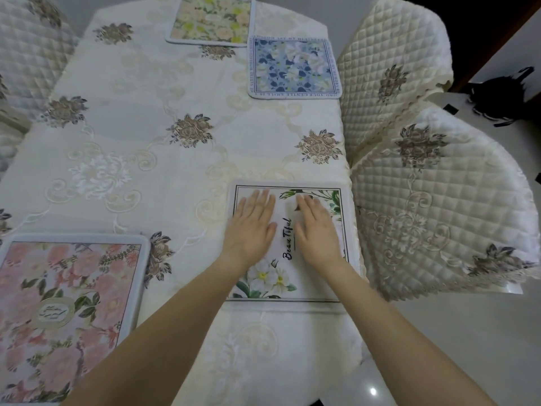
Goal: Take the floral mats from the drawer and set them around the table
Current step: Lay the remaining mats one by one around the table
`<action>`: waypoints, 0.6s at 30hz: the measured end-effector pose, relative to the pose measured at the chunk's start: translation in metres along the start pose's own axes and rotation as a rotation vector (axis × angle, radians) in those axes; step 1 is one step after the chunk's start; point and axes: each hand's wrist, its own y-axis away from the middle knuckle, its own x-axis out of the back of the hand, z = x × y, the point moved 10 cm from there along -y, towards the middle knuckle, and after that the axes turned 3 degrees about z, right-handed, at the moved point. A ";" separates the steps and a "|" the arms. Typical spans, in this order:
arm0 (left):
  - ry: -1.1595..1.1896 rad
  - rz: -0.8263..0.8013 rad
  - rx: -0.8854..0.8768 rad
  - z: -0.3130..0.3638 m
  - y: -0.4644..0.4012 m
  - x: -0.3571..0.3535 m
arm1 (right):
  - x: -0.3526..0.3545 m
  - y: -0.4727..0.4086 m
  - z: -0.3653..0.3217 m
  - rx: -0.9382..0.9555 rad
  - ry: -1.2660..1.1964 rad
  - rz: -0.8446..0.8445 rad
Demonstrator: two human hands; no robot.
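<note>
on the cream tablecloth (181,92), left hand (251,227) and right hand (317,230) press flat, fingers straight, gripping nothing, side by side on the white mat (316,285).

Both hands (281,227) lie flat on the white floral mat (317,284)

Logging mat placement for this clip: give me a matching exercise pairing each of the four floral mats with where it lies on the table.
Things:
1. pink mat
2. white mat
3. blue mat
4. yellow-green mat

Places:
A. far end of the table
B. right edge, beside the far quilted chair
C. near left corner
D. under the left hand and right hand, both flat

Pairs: 1-C, 2-D, 3-B, 4-A
</note>
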 end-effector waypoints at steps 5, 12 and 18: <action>-0.060 -0.018 -0.005 0.003 -0.042 -0.036 | -0.042 -0.047 -0.005 0.004 0.064 -0.002; 0.026 0.104 -0.045 -0.038 -0.033 -0.038 | -0.036 -0.036 0.055 0.037 0.188 -0.007; 0.043 0.114 0.014 -0.069 -0.018 -0.035 | -0.018 -0.026 0.091 -0.070 0.253 -0.009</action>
